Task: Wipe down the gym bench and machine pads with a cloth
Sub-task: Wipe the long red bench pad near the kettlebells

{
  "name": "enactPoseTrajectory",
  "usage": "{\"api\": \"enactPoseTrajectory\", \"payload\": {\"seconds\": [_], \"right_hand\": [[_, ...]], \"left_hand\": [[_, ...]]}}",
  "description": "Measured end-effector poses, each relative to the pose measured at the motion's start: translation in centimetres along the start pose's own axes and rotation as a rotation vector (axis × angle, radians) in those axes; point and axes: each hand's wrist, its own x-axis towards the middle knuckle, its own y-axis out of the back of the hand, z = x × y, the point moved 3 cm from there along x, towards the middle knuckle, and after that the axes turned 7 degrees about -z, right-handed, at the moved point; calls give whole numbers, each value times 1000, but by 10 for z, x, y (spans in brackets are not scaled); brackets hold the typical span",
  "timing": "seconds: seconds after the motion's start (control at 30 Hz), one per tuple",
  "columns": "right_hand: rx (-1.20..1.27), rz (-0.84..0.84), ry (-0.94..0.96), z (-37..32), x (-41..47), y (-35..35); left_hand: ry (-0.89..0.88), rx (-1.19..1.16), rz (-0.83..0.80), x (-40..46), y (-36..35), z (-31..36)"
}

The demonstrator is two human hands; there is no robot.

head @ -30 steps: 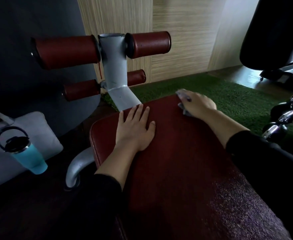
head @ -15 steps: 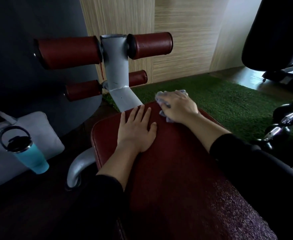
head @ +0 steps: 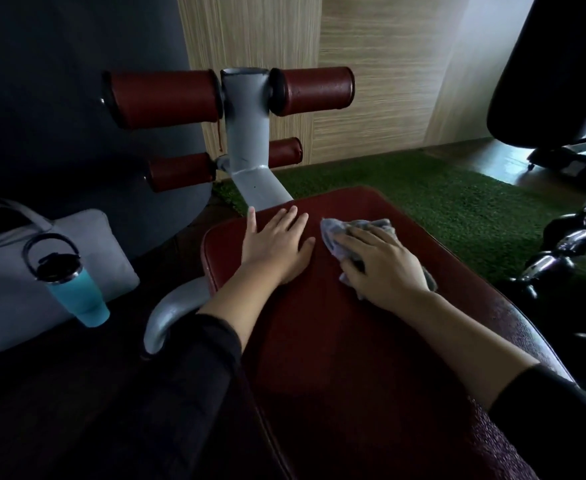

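Note:
The dark red bench pad (head: 353, 341) fills the lower middle of the head view. My left hand (head: 277, 244) lies flat on its far left corner, fingers straight. Just to its right, my right hand (head: 381, 265) presses a crumpled grey cloth (head: 357, 226) onto the pad, fingers spread over it; cloth shows beyond the fingertips and under the palm's right edge. Beyond the bench end, a grey metal post (head: 246, 140) carries red roller pads: an upper left one (head: 163, 98), an upper right one (head: 312, 91), and two smaller lower ones (head: 180, 171).
A grey bag (head: 0, 258) with a teal bottle (head: 73, 289) sits on the dark floor at left. A curved grey bench leg (head: 170, 313) sticks out left. Green turf (head: 457, 209) lies right, with chrome dumbbells (head: 561, 251) and a black machine (head: 554, 81) at far right.
My right hand has slid the cloth from the pad's far right corner leftward and toward me, ending next to my left hand. The left hand stayed flat in place.

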Motion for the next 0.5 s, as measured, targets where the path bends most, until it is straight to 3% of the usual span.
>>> {"api": "enactPoseTrajectory", "payload": {"seconds": [0.17,0.27,0.33,0.5], "right_hand": [[-45,-103,-47,-7,37,-11],[-97,-120,-112,-17,66,-15],[-108,-130,-136,-22,80,-15],[-73,-129,-63,-45,112,-24]], "left_hand": [[172,-59,141,-40,-2,-68],[265,-493,-13,-53,-19,-99],[207,-859,7,-56,-27,-97],[176,-936,131,-54,-31,-93]]}}
